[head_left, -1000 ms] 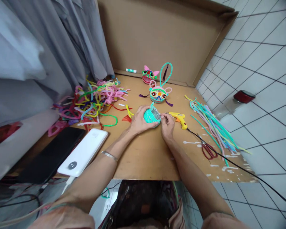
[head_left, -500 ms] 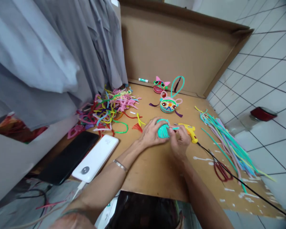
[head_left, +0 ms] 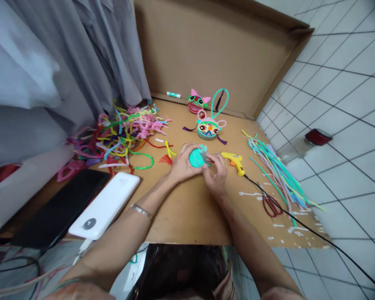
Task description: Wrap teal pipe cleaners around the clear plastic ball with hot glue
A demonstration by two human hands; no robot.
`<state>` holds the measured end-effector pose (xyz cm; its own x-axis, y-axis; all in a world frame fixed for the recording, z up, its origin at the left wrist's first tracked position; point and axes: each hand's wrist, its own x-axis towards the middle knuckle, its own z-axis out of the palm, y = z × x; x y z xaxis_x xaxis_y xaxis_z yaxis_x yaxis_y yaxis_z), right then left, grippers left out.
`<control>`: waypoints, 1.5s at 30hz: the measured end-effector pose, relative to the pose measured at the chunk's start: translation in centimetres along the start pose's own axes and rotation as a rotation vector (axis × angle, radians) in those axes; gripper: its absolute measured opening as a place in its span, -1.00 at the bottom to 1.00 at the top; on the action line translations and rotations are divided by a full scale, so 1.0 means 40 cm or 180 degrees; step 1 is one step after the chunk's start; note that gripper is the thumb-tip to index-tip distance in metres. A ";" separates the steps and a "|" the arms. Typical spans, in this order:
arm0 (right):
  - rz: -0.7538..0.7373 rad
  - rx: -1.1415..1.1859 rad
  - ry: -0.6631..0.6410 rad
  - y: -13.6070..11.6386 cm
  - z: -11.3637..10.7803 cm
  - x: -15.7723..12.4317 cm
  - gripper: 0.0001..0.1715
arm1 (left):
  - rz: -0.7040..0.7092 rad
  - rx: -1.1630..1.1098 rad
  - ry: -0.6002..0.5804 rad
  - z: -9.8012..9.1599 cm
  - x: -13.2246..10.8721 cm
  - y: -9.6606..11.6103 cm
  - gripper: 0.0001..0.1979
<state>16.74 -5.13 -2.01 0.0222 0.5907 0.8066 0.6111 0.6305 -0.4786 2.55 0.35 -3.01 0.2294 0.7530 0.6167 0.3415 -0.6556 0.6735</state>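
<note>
Two bare hands meet over the middle of a brown bench (head_left: 187, 216). The left hand (head_left: 185, 163) curls around a small turquoise-wrapped ball (head_left: 196, 158), held up over the bench between the forearms. The right hand (head_left: 216, 173) has thumb and fingertips bent close at the ball's grey right side; whether they pinch anything there, I cannot tell.

Open wood runs from the hands to the bench's front edge, between the forearms. A cardboard panel (head_left: 212, 54) borders the back, grey cloth (head_left: 109, 54) the left, white tiled wall (head_left: 346, 100) the right. Just right of the hands is the tightest room, beside a yellow glue gun (head_left: 236, 162) whose cord crosses the right front corner.

Counted: one ball, one glue gun, one pair of red-handled scissors (head_left: 271, 206) and two decorated faces beyond the hands, the nearer with round pink ears (head_left: 208, 129), the farther with pointed ones (head_left: 196, 103). At left lie one white device (head_left: 104, 206) and one black slab (head_left: 62, 208). Fuzzy stems form two groups, a tangled pile (head_left: 137, 127) left and a straight bundle (head_left: 275, 171) right, too many to count
</note>
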 end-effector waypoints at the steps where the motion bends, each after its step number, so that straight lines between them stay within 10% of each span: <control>1: 0.0033 -0.0118 0.0007 0.005 0.002 0.000 -0.72 | -0.0051 -0.0009 0.0025 0.001 0.001 0.000 -0.37; 5: 0.0487 -0.0689 0.0070 0.047 -0.028 0.027 -0.73 | -0.0254 0.0019 0.0046 0.000 0.003 0.005 -0.33; 10: 0.2192 -0.1611 0.0602 0.124 -0.130 0.072 -0.56 | -0.0447 -0.0074 -0.0040 -0.005 0.002 0.013 -0.28; 14: 0.2826 -0.2548 -0.0091 0.146 -0.160 0.062 -0.42 | -0.0730 -0.0314 -0.0035 -0.003 0.004 0.007 -0.27; 24: 0.2732 -0.3246 -0.1033 0.173 -0.141 0.060 -0.25 | -0.0850 -0.0328 -0.0254 0.006 0.043 0.017 -0.32; 34: 0.2698 -0.2253 0.0088 0.232 -0.169 0.073 -0.60 | -0.0751 -0.0509 -0.0183 0.016 0.042 -0.002 -0.31; 39: 0.1844 -0.0256 0.0894 0.214 -0.160 0.175 -0.56 | -0.0610 -0.0623 -0.0237 0.006 0.034 0.003 -0.31; 45: 0.1698 -0.0026 0.1002 0.164 -0.119 0.154 -0.44 | -0.0745 -0.1005 -0.0337 -0.007 0.036 -0.002 -0.33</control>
<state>24.66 0.25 1.49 0.5581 0.6457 0.5211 0.4574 0.2846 -0.8425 2.59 1.46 -2.06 0.2768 0.8748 0.3975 0.1026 -0.4383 0.8930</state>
